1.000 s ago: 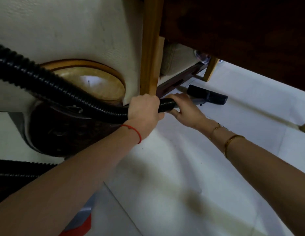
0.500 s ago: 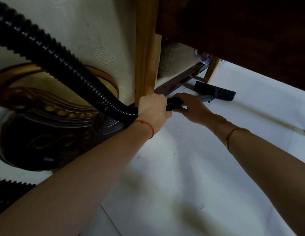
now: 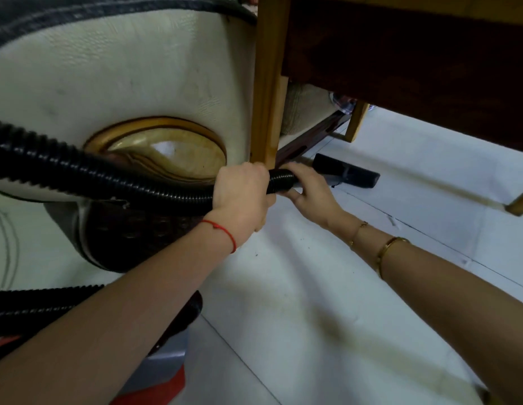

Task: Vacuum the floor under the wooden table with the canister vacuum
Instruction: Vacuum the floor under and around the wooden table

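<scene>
A black ribbed vacuum hose [image 3: 114,175] runs in from the left to the middle of the view. My left hand [image 3: 240,197] is wrapped around it just in front of the wooden table leg [image 3: 266,83]. Beside it, my right hand [image 3: 310,188] grips the hose end where it meets the wand. The flat black floor nozzle [image 3: 346,171] lies on the white tiles under the dark underside of the wooden table [image 3: 415,62]. The red and grey vacuum canister [image 3: 161,372] shows at the bottom left, partly hidden by my left forearm.
A cream leather sofa arm [image 3: 123,71] with a carved dark wood base [image 3: 131,232] stands close on the left. Two more light table legs [image 3: 356,121] [image 3: 520,204] stand behind and to the right. White floor tiles [image 3: 327,287] spread below my arms.
The hose has dropped from a steep slant to a lower, nearly level run on the left. Both hands keep their grip, and the nozzle has come back a little toward me; the view has shifted.
</scene>
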